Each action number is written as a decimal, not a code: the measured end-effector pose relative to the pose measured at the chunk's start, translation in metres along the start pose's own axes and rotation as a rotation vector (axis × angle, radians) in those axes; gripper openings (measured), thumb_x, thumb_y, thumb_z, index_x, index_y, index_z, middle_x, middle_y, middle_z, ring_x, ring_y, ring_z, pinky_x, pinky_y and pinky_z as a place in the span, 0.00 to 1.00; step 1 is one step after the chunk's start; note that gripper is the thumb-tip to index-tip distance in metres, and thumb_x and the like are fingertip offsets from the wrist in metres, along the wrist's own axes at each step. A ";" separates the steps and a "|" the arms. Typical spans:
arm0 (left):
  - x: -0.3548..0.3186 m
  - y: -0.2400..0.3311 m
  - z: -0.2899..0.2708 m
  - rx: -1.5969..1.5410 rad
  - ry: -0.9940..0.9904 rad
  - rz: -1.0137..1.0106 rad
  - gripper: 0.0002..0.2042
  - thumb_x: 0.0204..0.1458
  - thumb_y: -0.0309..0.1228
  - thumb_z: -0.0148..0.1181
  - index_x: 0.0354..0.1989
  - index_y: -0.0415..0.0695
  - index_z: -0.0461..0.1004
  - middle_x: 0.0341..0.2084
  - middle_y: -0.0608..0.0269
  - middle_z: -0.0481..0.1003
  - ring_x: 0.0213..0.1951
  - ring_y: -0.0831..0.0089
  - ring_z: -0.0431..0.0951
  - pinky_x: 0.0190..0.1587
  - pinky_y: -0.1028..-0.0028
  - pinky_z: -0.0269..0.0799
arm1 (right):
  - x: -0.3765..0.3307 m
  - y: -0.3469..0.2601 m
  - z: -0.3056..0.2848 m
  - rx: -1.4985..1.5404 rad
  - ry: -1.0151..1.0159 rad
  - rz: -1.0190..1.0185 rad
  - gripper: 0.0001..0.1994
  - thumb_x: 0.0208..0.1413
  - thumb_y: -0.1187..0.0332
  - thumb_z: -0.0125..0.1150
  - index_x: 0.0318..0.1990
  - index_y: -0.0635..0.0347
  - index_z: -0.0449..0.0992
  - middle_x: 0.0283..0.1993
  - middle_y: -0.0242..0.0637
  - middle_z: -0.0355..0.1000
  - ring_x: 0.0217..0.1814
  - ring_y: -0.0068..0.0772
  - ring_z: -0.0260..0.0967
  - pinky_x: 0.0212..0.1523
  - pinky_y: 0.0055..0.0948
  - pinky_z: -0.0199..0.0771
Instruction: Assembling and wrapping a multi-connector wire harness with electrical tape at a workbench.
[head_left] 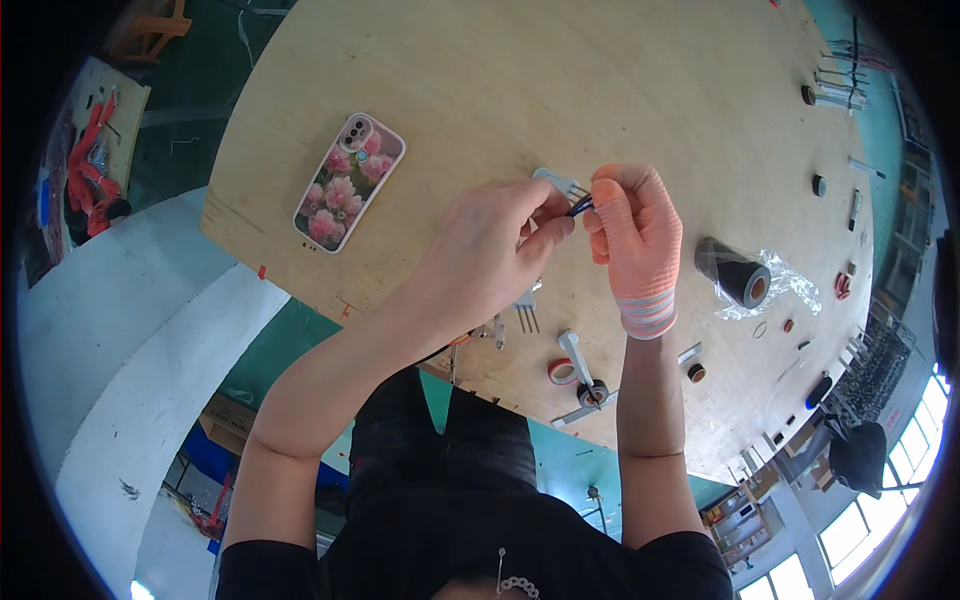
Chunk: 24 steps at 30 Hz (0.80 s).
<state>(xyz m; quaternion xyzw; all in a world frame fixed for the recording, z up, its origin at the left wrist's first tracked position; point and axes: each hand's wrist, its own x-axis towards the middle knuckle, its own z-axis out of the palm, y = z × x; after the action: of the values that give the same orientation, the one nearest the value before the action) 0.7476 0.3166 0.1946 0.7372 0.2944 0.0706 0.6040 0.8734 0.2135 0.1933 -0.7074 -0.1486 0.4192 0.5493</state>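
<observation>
Over the wooden table (480, 90), my bare left hand (500, 235) pinches a short bundle of dark wires (580, 206) between thumb and fingers. Close on its right, my right hand (635, 225) wears a pink-orange glove with a grey-striped cuff. Its fingers are closed on the other end of the same wires. Just behind the fingertips shows part of a light grey pronged piece (556, 181). A second set of metal prongs (527, 318) sticks out below my left wrist, partly hidden by it.
A phone in a flowered case (350, 182) lies to the left. On the right is a black roll (735, 272) with clear film. A tape holder (575, 355) with tape rolls sits at the near edge. Small rolls and metal parts lie along the right edge.
</observation>
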 end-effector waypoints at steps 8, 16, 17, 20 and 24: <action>0.014 -0.005 0.000 -0.104 -0.028 -0.025 0.07 0.54 0.27 0.60 0.35 0.35 0.74 0.23 0.62 0.76 0.23 0.81 0.71 0.28 0.77 0.68 | 0.000 0.030 0.017 0.016 0.153 -0.235 0.04 0.61 0.72 0.54 0.39 0.64 0.70 0.22 0.27 0.64 0.17 0.13 0.55 0.17 0.15 0.53; 0.025 -0.009 -0.008 -0.176 -0.178 -0.213 0.08 0.56 0.31 0.59 0.36 0.38 0.76 0.23 0.69 0.76 0.25 0.84 0.71 0.29 0.79 0.67 | 0.001 0.030 0.013 0.464 0.066 0.011 0.05 0.63 0.72 0.50 0.37 0.64 0.67 0.22 0.27 0.63 0.16 0.13 0.52 0.15 0.17 0.53; 0.026 -0.012 -0.007 -0.175 -0.174 -0.209 0.08 0.56 0.31 0.59 0.36 0.38 0.76 0.23 0.69 0.76 0.25 0.84 0.71 0.29 0.79 0.67 | 0.002 0.031 0.014 0.463 0.062 0.007 0.05 0.63 0.72 0.50 0.37 0.64 0.67 0.22 0.27 0.63 0.16 0.13 0.52 0.15 0.17 0.53; 0.028 -0.024 -0.003 -0.229 -0.198 -0.257 0.09 0.56 0.32 0.59 0.37 0.38 0.76 0.24 0.67 0.76 0.25 0.82 0.72 0.30 0.78 0.68 | 0.005 0.040 0.015 0.226 0.100 -0.103 0.06 0.64 0.70 0.48 0.36 0.63 0.67 0.23 0.27 0.62 0.15 0.13 0.50 0.14 0.18 0.52; 0.032 -0.027 0.003 0.085 -0.099 -0.152 0.08 0.55 0.31 0.59 0.34 0.38 0.75 0.26 0.61 0.77 0.28 0.73 0.75 0.32 0.74 0.70 | 0.019 0.063 0.014 -0.072 0.148 -0.310 0.07 0.64 0.70 0.47 0.38 0.64 0.68 0.24 0.28 0.62 0.16 0.13 0.52 0.16 0.17 0.54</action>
<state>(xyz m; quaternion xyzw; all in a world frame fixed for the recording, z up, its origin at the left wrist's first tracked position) 0.7660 0.3334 0.1600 0.7405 0.3219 -0.0245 0.5895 0.8584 0.2132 0.1274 -0.7241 -0.2299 0.2706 0.5912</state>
